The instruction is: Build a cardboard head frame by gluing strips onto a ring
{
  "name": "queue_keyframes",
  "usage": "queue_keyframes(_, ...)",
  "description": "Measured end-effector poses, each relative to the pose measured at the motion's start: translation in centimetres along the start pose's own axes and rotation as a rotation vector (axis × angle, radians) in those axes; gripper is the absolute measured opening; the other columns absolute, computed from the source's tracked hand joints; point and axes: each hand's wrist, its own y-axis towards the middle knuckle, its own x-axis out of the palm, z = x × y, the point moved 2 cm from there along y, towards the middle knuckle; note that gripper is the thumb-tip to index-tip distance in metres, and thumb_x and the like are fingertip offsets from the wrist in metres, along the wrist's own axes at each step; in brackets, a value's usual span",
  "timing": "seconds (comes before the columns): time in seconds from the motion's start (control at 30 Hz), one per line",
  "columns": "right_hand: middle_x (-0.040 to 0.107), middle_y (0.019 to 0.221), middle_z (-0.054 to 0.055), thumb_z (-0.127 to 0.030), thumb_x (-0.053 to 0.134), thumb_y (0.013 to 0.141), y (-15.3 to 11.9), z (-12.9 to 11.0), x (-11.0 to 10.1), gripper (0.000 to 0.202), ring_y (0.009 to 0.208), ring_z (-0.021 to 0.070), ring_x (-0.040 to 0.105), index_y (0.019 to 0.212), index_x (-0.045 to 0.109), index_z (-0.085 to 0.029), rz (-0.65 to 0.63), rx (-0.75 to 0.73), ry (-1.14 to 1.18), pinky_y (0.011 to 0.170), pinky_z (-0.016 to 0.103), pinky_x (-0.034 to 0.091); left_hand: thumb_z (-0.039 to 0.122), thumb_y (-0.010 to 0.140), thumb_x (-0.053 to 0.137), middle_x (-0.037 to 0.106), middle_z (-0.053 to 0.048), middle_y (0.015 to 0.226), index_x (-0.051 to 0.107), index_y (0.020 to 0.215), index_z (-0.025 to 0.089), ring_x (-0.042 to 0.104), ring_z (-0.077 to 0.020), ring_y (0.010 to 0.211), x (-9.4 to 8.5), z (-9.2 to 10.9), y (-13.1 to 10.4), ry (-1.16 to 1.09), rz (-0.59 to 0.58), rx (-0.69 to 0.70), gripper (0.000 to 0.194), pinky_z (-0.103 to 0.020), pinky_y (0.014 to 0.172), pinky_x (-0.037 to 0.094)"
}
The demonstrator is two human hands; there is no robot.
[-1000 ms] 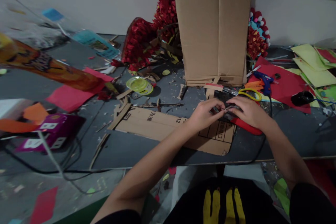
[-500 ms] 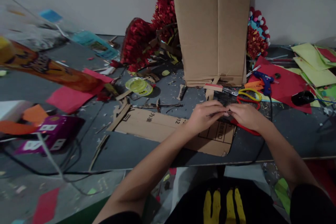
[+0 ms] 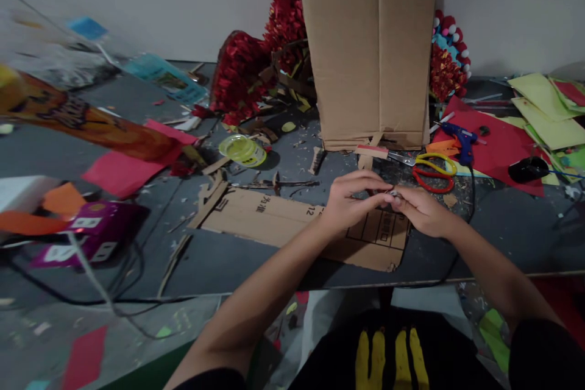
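Both hands meet over the right part of a flat cardboard piece (image 3: 260,219) with printed marks. My left hand (image 3: 350,201) is pinched, its fingertips touching those of my right hand (image 3: 423,210), which is also closed. Something small and greyish shows between the fingertips, too small to name. Scissors with one yellow and one red handle (image 3: 434,172) lie just beyond my right hand. Near their blades is a small cardboard strip with a red edge (image 3: 372,151). A blue glue gun (image 3: 462,140) rests to the right of the scissors.
A tall cardboard panel (image 3: 372,49) stands at the back, with red paper decorations (image 3: 242,73) to its left. A yellow tape roll (image 3: 242,150), an orange tube (image 3: 100,122) and a purple power strip (image 3: 91,231) are at the left. Coloured papers (image 3: 543,97) lie at the right.
My right hand has moved slightly left and down, uncovering the scissors' red handle. The gap between my left thumb and fingers has widened, while the fingertips still meet.
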Motion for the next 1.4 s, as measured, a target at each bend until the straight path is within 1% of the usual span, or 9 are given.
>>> queue_keyframes(0.13, 0.062, 0.076, 0.002, -0.04, 0.031, 0.097, 0.1, 0.0, 0.3, 0.033, 0.068, 0.0131, 0.056, 0.087, 0.055, -0.019, -0.01, -0.044, 0.19, 0.062, 0.024, 0.043, 0.035, 0.079, 0.069, 0.071, -0.005, 0.075, 0.073, 0.085, 0.019, 0.064, -0.0107, 0.063, 0.0, -0.1, 0.1, -0.078, -0.036, -0.017, 0.018, -0.021, 0.057, 0.053)
queue_keyframes(0.27, 0.063, 0.078, 0.004, -0.041, 0.031, 0.097, 0.1, 0.1, 0.3, 0.036, 0.07, 0.0147, 0.056, 0.089, 0.058, -0.018, 0.01, -0.051, 0.157, 0.065, 0.027, 0.045, 0.027, 0.08, 0.068, 0.071, -0.005, 0.082, 0.072, 0.091, 0.02, 0.065, -0.0109, 0.069, -0.1, 0.3, 0.0, -0.071, -0.039, 0.027, 0.013, -0.022, 0.06, 0.054)
queue_keyframes(0.4, 0.065, 0.088, 0.007, -0.036, 0.03, 0.098, 0.1, 0.2, 0.1, 0.033, 0.08, 0.0166, 0.059, 0.096, 0.058, -0.019, 0.057, -0.164, 0.103, 0.071, 0.029, 0.046, 0.021, 0.08, 0.067, 0.071, -0.004, 0.086, 0.07, 0.092, 0.021, 0.066, -0.0112, 0.074, -0.2, 1.1, 0.1, -0.021, -0.055, 0.095, 0.012, -0.023, 0.066, 0.055)
queue_keyframes(0.6, 0.059, 0.077, 0.007, -0.019, 0.029, 0.095, 0.1, 0.3, -0.6, 0.03, 0.073, 0.0177, 0.051, 0.089, 0.058, -0.018, 0.169, -0.338, -0.24, 0.065, 0.03, 0.042, 0.02, 0.081, 0.064, 0.07, -0.006, 0.093, 0.067, 0.098, 0.02, 0.067, -0.0133, 0.084, -0.2, 1.3, 0.1, 0.035, -0.071, 0.177, 0.017, -0.025, 0.073, 0.057)
queue_keyframes(0.73, 0.058, 0.075, 0.007, -0.014, 0.03, 0.093, 0.1, -0.1, -1.0, 0.029, 0.07, 0.0187, 0.049, 0.092, 0.059, -0.016, 0.199, -0.348, -0.449, 0.064, 0.031, 0.039, 0.019, 0.08, 0.064, 0.071, -0.004, 0.092, 0.067, 0.096, 0.021, 0.068, -0.0126, 0.081, -0.2, 1.0, -0.1, 0.168, -0.036, 0.234, 0.016, -0.024, 0.07, 0.056)
queue_keyframes(0.93, 0.065, 0.081, 0.009, -0.026, 0.03, 0.096, -0.2, -0.2, -0.9, 0.032, 0.072, 0.0175, 0.056, 0.094, 0.06, -0.014, 0.136, -0.236, -0.462, 0.063, 0.028, 0.038, 0.017, 0.079, 0.064, 0.072, -0.002, 0.083, 0.066, 0.093, 0.02, 0.068, -0.0113, 0.073, 0.0, 0.7, -0.3, 0.33, -0.02, 0.314, 0.015, -0.022, 0.068, 0.054)
queue_keyframes(1.17, 0.067, 0.067, 0.006, -0.035, 0.025, 0.095, -0.2, 0.4, -0.3, 0.042, 0.052, 0.0145, 0.051, 0.086, 0.062, -0.017, -0.047, 0.094, -0.619, 0.052, 0.029, 0.018, 0.017, 0.082, 0.058, 0.072, -0.003, 0.075, 0.066, 0.079, 0.017, 0.065, -0.0113, 0.066, 0.5, 0.2, -0.1, 0.406, -0.073, 0.206, 0.009, -0.022, 0.064, 0.053)
queue_keyframes(1.3, 0.067, 0.066, 0.005, -0.036, 0.025, 0.095, -0.1, 0.2, -0.3, 0.043, 0.052, 0.0137, 0.051, 0.084, 0.062, -0.016, -0.08, 0.133, -0.589, 0.052, 0.029, 0.017, 0.016, 0.084, 0.055, 0.072, -0.004, 0.074, 0.066, 0.077, 0.015, 0.065, -0.0113, 0.066, 0.6, 0.0, 0.0, 0.404, -0.121, 0.201, 0.012, -0.021, 0.065, 0.053)
queue_keyframes(1.4, 0.064, 0.064, 0.004, -0.035, 0.025, 0.095, -0.1, 0.1, -0.4, 0.043, 0.052, 0.0125, 0.05, 0.08, 0.06, -0.016, -0.09, 0.094, -0.514, 0.053, 0.028, 0.019, 0.018, 0.087, 0.053, 0.07, -0.004, 0.072, 0.065, 0.077, 0.015, 0.064, -0.0102, 0.067, 0.5, -0.1, 0.2, 0.273, -0.173, 0.136, 0.016, -0.02, 0.065, 0.052)
